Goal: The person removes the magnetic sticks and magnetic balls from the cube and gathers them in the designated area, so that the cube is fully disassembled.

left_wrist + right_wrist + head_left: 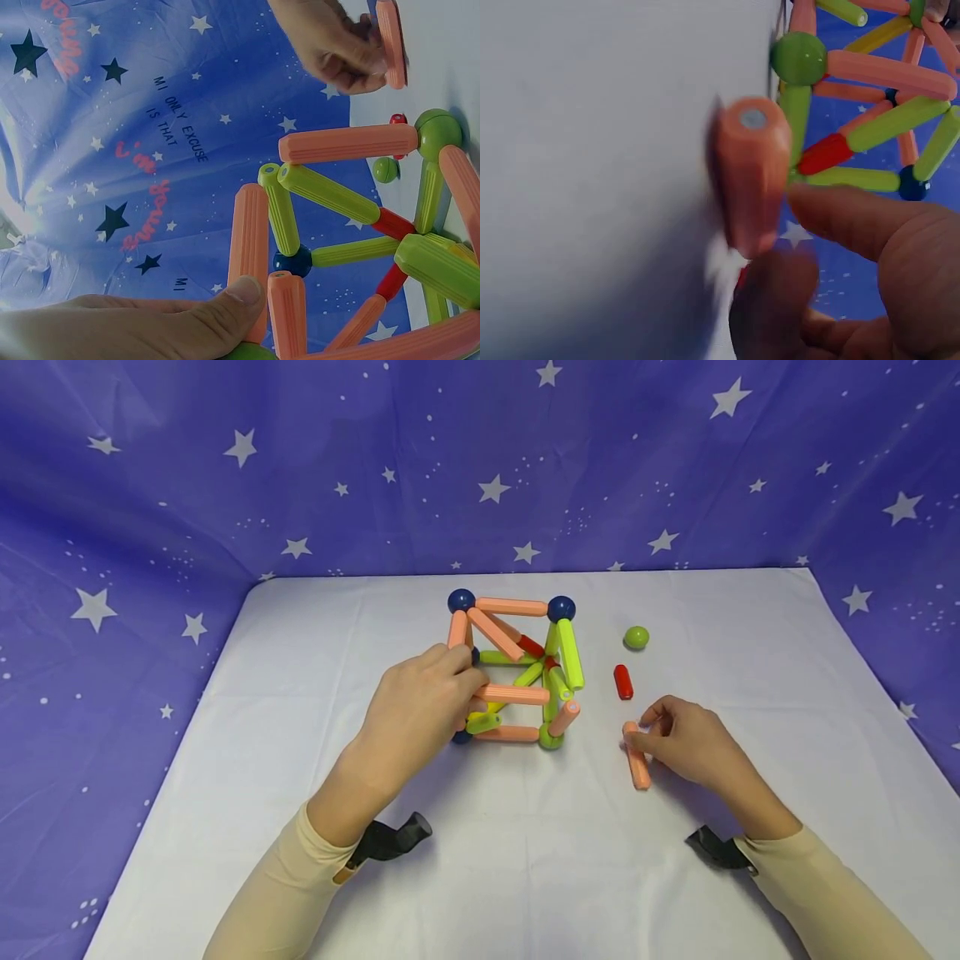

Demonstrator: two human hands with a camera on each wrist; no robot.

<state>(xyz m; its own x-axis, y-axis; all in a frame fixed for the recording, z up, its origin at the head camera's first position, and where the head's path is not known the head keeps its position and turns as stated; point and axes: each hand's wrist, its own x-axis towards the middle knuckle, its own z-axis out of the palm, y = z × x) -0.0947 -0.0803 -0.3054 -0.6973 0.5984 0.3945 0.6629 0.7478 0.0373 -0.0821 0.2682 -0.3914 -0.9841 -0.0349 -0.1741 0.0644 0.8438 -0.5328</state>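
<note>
the left hand (420, 706) grips the frame (517, 694) of coloured rods and balls at its eight o'clock side. the right hand (688, 739) pinches one orange rod (638, 768); under it is the white cloth (540, 868). from this hand, the red piece (623, 682) lies at ten o'clock, the green ball (636, 637) at eleven o'clock. behind, at twelve o'clock, hangs a purple curtain (420, 435) with white stars.

In the left wrist view, the star-printed blue cloth (225, 157) carries black capitals (180, 120) reading "MI ONLY EXCUSE IS THAT" over two lines, with a lone "MI" lower down. Nearby pink script (146, 202) looks like "i'm yours"; another pink scrawl (63, 36) at upper left is unclear.
</note>
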